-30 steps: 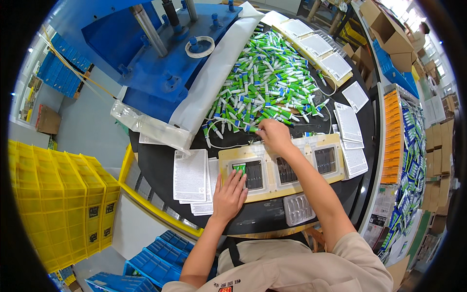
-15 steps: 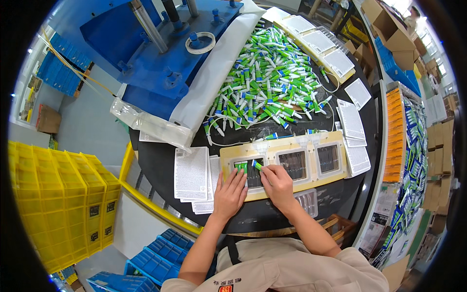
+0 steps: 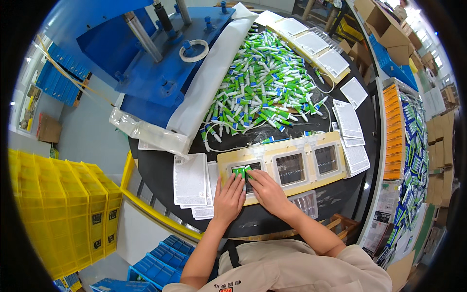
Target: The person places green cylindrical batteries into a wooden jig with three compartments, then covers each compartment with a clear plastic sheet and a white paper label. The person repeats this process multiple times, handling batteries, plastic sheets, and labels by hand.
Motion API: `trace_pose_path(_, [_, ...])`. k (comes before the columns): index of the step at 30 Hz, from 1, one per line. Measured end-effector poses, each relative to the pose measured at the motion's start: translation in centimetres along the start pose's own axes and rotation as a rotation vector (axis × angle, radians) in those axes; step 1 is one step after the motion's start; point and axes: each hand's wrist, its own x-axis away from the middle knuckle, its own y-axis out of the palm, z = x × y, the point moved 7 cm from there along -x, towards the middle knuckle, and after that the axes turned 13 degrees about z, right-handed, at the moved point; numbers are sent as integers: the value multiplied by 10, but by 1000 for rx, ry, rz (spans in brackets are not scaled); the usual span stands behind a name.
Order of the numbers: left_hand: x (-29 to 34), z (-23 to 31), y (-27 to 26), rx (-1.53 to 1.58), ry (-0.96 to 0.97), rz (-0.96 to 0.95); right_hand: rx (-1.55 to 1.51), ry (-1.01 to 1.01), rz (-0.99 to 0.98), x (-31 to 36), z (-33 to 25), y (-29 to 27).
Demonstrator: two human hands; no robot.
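A cream-yellow frame (image 3: 265, 162) with three windows lies in front of me on the black table. Small green tubes (image 3: 240, 171) sit side by side in its left window. My left hand (image 3: 229, 197) rests over the lower part of these tubes, fingers stretched out, open. From the right, my right hand (image 3: 268, 193) reaches over the same window. Its fingers are extended, with the tips touching the rightmost tube. My fingers hide the lower ends of the tubes. The middle window (image 3: 290, 168) and the right window (image 3: 325, 160) show dark, clear plastic inside.
Behind the frame lies a large pile of green, white and blue tubes (image 3: 265, 78). A blue machine (image 3: 165, 58) stands at the back left. Printed cards (image 3: 189, 180) lie left of the frame, with more cards (image 3: 349, 119) on the right. Yellow crates (image 3: 58, 209) stand lower left.
My right hand has brought the tube it pinched over the middle of the frame leftward and down, beside the other tubes in the left window. Its fingers have straightened. My left hand stays there.
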Motion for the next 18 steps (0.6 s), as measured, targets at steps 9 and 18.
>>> trace_pose_path(9, [-67,-9,-15,-4,21,258,327,194,278,-113,111,-59])
trace_pose_path(18, [-214,-66,84,-312,-92,-5,475,104,277,-108,144,-48])
